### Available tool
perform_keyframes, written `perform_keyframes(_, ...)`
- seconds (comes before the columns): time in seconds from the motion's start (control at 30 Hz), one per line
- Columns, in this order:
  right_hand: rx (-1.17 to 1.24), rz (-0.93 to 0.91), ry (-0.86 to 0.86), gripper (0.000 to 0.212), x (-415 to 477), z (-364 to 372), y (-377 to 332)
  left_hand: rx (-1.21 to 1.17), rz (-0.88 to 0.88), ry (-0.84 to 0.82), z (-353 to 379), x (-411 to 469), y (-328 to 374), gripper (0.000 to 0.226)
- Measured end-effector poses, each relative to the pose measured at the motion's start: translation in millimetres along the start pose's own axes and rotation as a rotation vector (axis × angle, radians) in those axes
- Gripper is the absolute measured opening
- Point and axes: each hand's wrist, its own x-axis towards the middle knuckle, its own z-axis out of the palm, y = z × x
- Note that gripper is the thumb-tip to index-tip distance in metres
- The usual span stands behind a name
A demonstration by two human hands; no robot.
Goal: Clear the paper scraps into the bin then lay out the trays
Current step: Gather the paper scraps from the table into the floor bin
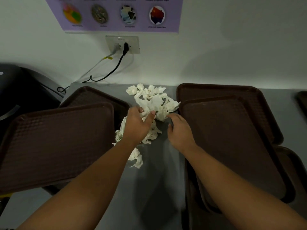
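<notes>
A heap of crumpled white paper scraps (152, 98) lies on the grey counter (156, 180) between two groups of dark brown trays. My left hand (137, 125) rests on the middle of the heap, fingers curled around some scraps. My right hand (179, 130) hovers just right of the heap with fingers apart and nothing in it. A few more scraps (137, 157) lie under my left forearm. Two overlapping trays (54, 143) sit on the left; several stacked trays (230, 143) sit on the right.
A dark rounded bin (20, 92) stands at the far left behind the left trays. A wall socket (123, 44) with two plugged cables hangs above the counter. Another tray edge (303, 100) shows at the far right. A purple poster (116, 14) is on the wall.
</notes>
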Motion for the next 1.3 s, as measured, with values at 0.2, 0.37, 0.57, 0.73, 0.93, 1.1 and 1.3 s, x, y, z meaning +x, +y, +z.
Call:
perform_keyframes(0.2,-0.095,0.03,-0.077,0.046,45.7,7.5,-10.3,0.123,-0.039,0.002,-22.6,12.4,-15.0,0.038)
perform_keyframes(0.37,-0.257,0.004,-0.219,0.05,62.2,20.6,-14.3,0.143,-0.03,0.022,-34.4,13.3,-25.1,0.033)
perform_keyframes(0.57,-0.479,0.008,-0.217,0.034,65.7,40.2,-10.0,-0.06,-0.084,-0.002,-43.7,11.3,-28.1,0.027)
perform_keyframes(0.73,-0.567,-0.05,-0.145,0.032,62.6,37.9,-11.2,-0.017,-0.091,-0.008,-48.9,10.4,-21.8,0.017)
perform_keyframes(0.93,-0.248,-0.098,0.02,0.014,58.3,20.6,-25.1,0.022,-0.045,0.041,-50.6,9.1,-8.4,0.028)
perform_keyframes(1.1,0.159,0.096,-0.008,0.014,41.9,-2.6,-37.3,0.046,-0.059,0.052,-45.3,7.3,-1.7,0.019)
perform_keyframes(1.3,0.238,0.114,-0.022,0.021,27.7,-19.8,-31.5,-0.04,-0.073,0.021,-38.9,-5.6,8.4,0.018)
